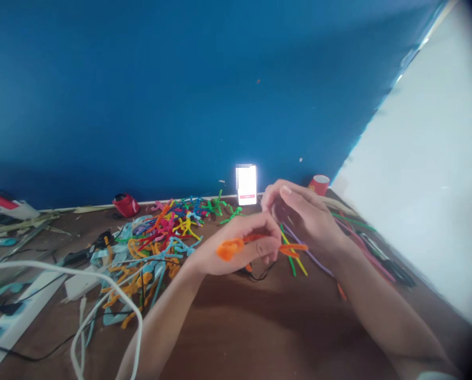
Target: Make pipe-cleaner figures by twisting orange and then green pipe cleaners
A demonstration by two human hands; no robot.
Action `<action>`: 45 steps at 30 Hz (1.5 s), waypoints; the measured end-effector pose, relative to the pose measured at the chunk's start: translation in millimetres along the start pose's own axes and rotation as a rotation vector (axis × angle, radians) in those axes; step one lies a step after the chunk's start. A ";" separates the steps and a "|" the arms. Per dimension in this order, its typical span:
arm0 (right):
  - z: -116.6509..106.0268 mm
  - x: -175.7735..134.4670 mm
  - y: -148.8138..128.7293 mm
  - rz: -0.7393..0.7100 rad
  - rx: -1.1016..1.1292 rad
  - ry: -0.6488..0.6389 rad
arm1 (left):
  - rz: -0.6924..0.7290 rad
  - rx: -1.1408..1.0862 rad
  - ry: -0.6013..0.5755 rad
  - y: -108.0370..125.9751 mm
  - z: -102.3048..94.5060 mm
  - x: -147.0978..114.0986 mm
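Orange pipe cleaner [230, 248] held in the left hand [252, 228], mid-frame.
The left fingers close around it, its looped end to the left and thin end to the right; the right hand [305, 211] is raised just beside, fingers curved, and whether they grip anything cannot be told. Green [292, 264] and yellow strips [302, 264] lie on the table [239, 327] beyond; a lit phone [246, 186] stands behind, a colourful tangle [167, 227] at left.
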State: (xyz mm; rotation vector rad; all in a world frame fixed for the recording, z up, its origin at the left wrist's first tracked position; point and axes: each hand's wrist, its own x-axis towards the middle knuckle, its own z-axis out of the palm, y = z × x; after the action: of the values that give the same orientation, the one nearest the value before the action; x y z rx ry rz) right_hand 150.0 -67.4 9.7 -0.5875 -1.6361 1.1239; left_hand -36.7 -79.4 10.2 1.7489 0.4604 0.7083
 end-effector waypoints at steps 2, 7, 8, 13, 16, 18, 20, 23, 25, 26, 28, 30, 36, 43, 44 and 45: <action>1.2 1.7 1.4 -0.034 -0.098 -0.098 | -0.050 0.017 -0.122 -2.4 -0.2 1.7; 11.9 -2.1 0.9 0.022 -0.165 -0.300 | -0.024 0.243 -0.321 -4.4 0.0 2.2; 13.4 -3.3 0.5 0.008 -0.174 -0.303 | -0.019 0.270 -0.324 -4.1 0.2 2.0; 14.9 -5.9 -1.9 -0.094 -0.321 -0.242 | 0.034 0.330 -0.348 -5.3 -1.7 3.6; 15.7 -5.2 -2.1 -0.164 -0.451 -0.149 | 0.051 0.364 -0.309 -10.1 -5.1 5.1; 17.2 -5.1 -1.7 -0.210 -0.529 -0.084 | 0.050 0.381 -0.274 -13.7 -7.4 5.5; 18.5 -5.4 -1.0 -0.239 -0.577 -0.039 | 0.054 0.391 -0.250 -16.1 -9.3 5.7; 18.6 -5.9 -0.2 -0.273 -0.629 -0.007 | 0.074 0.411 -0.220 -16.1 -11.7 6.1; 17.8 -5.7 -0.1 -0.302 -0.657 -0.024 | 0.081 0.444 -0.181 -15.3 -13.9 6.3; 17.3 -5.5 -0.1 -0.318 -0.664 -0.053 | 0.088 0.465 -0.162 -15.4 -15.4 6.3; 16.5 -5.1 -0.3 -0.356 -0.663 -0.130 | 0.109 0.502 -0.139 -17.3 -18.6 5.9; 16.1 -5.1 -0.3 -0.376 -0.657 -0.195 | 0.135 0.522 -0.152 -21.0 -21.3 4.5; 17.3 -5.9 0.7 -0.374 -0.662 -0.315 | 0.113 0.554 -0.167 -29.0 -21.3 -5.9; 20.5 -5.0 0.4 -0.433 -0.667 -0.358 | 0.109 0.446 -0.099 -26.9 -19.1 -7.2; 20.5 -5.0 0.5 -0.448 -0.665 -0.349 | 0.112 0.432 -0.093 -24.7 -18.2 -6.2; 20.1 -5.0 0.5 -0.456 -0.663 -0.341 | 0.114 0.419 -0.087 -22.0 -17.3 -5.4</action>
State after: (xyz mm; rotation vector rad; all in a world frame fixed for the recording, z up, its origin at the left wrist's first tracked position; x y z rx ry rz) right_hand 133.3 -79.0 6.0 -0.4036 -2.3133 0.3391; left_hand -51.2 -64.0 -8.9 2.2050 0.4761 0.6438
